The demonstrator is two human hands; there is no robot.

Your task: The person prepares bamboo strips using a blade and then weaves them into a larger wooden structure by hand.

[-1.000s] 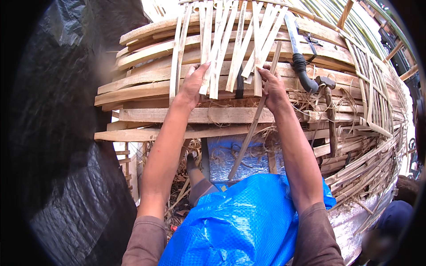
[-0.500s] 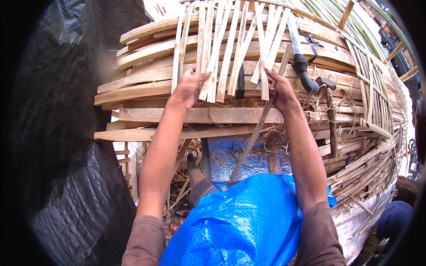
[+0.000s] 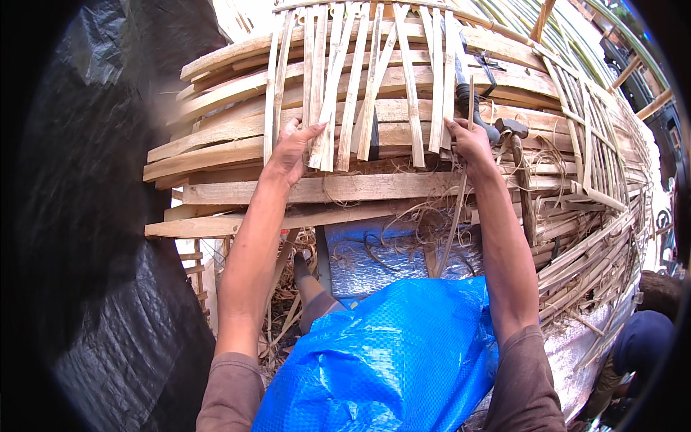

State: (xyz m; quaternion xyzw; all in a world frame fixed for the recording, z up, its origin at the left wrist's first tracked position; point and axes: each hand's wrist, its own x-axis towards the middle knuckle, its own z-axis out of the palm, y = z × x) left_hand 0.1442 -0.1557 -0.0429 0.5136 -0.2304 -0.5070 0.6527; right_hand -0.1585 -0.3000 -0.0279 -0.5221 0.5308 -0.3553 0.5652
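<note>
A row of pale split bamboo strips (image 3: 350,101) lies across a stack of long curved wooden slats (image 3: 309,189). My left hand (image 3: 290,150) is closed at the lower ends of strips on the row's left side, thumb on top and fingers partly hidden. At the right end, my right hand (image 3: 471,144) pinches the lower end of a strip (image 3: 448,79). A long thin stick (image 3: 455,223) passes by that hand and slants down toward my lap. Just beyond the right hand lies a blade tool with a curved black handle (image 3: 464,97), partly covered by strips.
A hammer (image 3: 512,128) rests right of my right hand. Woven bamboo lattice (image 3: 586,137) and fibre shavings lie farther right. Black plastic sheeting (image 3: 108,216) hangs at left; a blue tarp (image 3: 374,353) covers my lap. Another person (image 3: 640,345) is at lower right.
My right hand has moved right relative to the slats, and the strips there now stand straighter and farther apart. The thin stick has swung more upright. My left hand stays at the left strips.
</note>
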